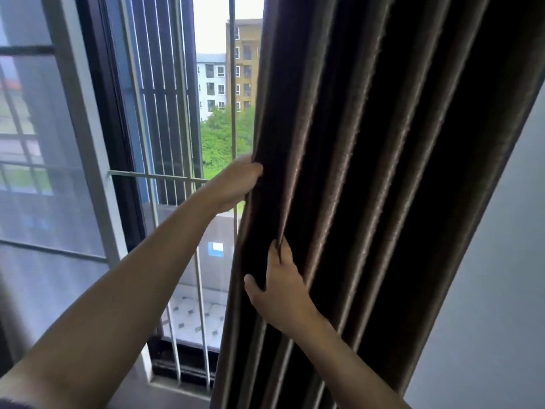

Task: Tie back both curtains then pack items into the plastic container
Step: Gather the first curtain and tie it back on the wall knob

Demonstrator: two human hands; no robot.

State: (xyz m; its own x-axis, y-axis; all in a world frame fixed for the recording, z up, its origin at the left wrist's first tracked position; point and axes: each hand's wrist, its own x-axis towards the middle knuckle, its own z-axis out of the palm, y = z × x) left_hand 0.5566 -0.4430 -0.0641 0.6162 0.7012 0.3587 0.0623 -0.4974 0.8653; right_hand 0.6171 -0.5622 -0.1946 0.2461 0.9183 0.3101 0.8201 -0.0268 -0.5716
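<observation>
Mid-frame, the left hand [236,181] clutched the edge of the brown curtain [383,143]; the right hand [281,290] gripped a lower pleat. Gathering folds evenly should ease tying.

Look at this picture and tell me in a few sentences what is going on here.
A person at a window is gathering a dark brown curtain with both hands. The left hand grips the curtain's edge higher up, and the right hand pinches a pleat lower down. The curtain is bunched in folds towards the wall on the right. No tie-back is in view, so it is not yet tied.
</observation>
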